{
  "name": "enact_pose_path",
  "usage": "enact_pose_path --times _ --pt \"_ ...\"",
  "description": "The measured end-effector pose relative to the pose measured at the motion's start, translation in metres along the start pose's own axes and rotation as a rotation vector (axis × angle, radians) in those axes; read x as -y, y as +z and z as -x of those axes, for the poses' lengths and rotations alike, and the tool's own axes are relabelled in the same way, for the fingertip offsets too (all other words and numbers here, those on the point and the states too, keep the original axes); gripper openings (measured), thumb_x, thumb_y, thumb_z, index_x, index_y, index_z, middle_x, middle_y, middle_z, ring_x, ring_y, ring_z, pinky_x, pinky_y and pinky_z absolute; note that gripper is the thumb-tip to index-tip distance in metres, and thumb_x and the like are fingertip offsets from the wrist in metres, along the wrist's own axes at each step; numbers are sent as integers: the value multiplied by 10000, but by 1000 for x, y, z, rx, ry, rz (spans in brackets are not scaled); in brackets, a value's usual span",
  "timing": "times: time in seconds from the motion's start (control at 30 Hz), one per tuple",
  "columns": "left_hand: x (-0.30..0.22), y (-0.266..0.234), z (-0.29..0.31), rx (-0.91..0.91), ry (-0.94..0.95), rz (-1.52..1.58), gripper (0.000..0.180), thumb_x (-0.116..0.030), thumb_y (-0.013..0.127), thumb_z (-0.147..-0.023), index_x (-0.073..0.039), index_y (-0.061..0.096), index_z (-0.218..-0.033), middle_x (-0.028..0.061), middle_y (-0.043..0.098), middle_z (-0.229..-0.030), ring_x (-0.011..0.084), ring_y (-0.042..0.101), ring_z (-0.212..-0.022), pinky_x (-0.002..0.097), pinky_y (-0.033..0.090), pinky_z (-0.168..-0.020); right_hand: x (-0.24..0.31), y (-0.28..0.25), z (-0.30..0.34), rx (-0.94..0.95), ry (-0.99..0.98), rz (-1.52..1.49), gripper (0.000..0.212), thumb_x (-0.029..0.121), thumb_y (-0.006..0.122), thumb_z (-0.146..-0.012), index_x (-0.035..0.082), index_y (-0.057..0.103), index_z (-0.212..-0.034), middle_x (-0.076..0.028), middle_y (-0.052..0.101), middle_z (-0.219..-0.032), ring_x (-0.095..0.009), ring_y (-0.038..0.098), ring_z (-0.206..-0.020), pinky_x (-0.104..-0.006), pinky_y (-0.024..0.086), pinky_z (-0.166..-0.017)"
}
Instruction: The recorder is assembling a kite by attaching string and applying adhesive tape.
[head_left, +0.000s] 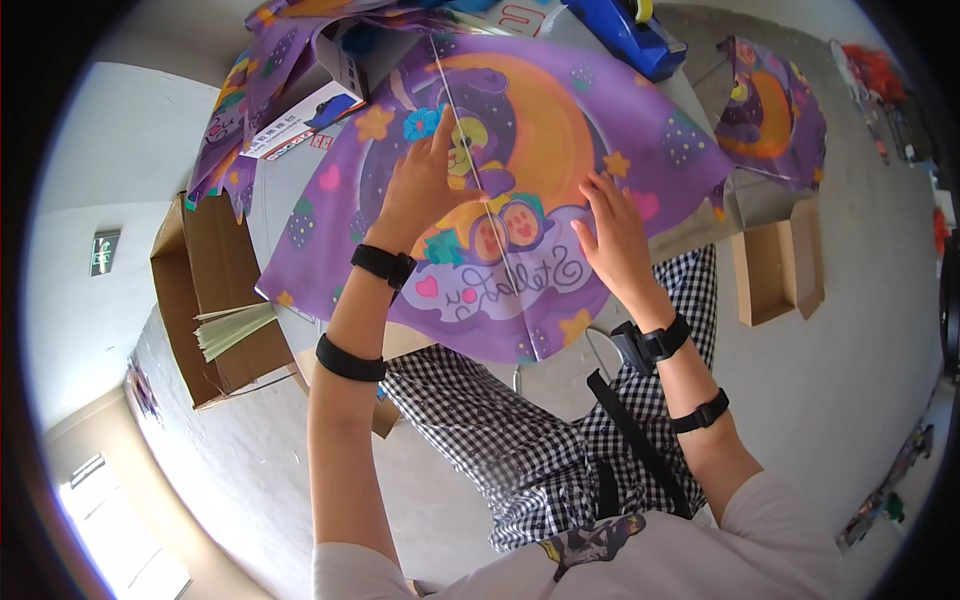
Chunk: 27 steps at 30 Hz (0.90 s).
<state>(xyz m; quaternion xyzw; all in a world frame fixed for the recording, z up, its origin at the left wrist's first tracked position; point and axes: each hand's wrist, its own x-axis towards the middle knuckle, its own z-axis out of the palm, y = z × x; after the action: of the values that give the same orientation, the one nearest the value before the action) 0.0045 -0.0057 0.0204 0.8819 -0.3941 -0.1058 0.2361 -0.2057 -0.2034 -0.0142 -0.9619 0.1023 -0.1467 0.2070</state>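
A purple kite (660, 140) lies spread across the table in front of me, printed with an orange moon, a cartoon bear, stars and hearts. Its lettering reads mirrored. Down its middle runs a thin pale rod (508, 262). My left hand (425, 190) rests on the sheet left of the rod, index finger stretched toward the rod and thumb spread beside it. To the right, my right hand (618, 235) has its fingers apart at the moon's lower right, over or lightly on the sheet; contact is hard to tell. Neither hand holds anything visible.
Beyond the kite sits a blue tape dispenser (625, 38). More purple printed fabric (275, 75) hangs around a printed carton (310, 120) at the far left. A cardboard box (225, 340) with pale strips (235, 330) stands left. Another printed piece (775, 120) and a small open box (765, 280) are right.
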Motion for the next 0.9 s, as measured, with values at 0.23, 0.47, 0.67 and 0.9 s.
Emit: enact_pose_path --times 0.23,0.47,0.67,0.9 --pt "16 3 -3 -130 -4 136 967 -253 768 -803 -63 191 -1555 197 566 -1317 388 526 -1234 454 440 -1028 5 -1 -4 -13 7 -25 484 115 682 -865 -2 499 -1297 -175 501 -1374 -358 463 -1322 -526 356 -1111" --pt "16 -14 14 -25 -83 13 883 -249 765 -790 -19 295 -1502 200 526 -1377 394 481 -1291 462 412 -1062 4 -5 -2 13 15 9 484 110 684 -857 8 503 -1294 -171 506 -1366 -352 463 -1324 -530 339 -1120" --pt "19 -28 47 86 -98 -254 861 -320 781 -783 -7 360 -1466 204 486 -1434 378 464 -1328 475 397 -1080 0 -2 -1 3 15 9 490 117 689 -855 15 501 -1295 -166 506 -1366 -344 463 -1326 -534 337 -1120" --pt "37 -32 54 190 -81 -315 857 -394 767 -802 7 376 -1450 236 510 -1404 375 498 -1302 468 405 -1076 -1 -1 -1 2 0 5 485 113 691 -851 18 502 -1288 -164 508 -1352 -353 470 -1312 -545 342 -1112"
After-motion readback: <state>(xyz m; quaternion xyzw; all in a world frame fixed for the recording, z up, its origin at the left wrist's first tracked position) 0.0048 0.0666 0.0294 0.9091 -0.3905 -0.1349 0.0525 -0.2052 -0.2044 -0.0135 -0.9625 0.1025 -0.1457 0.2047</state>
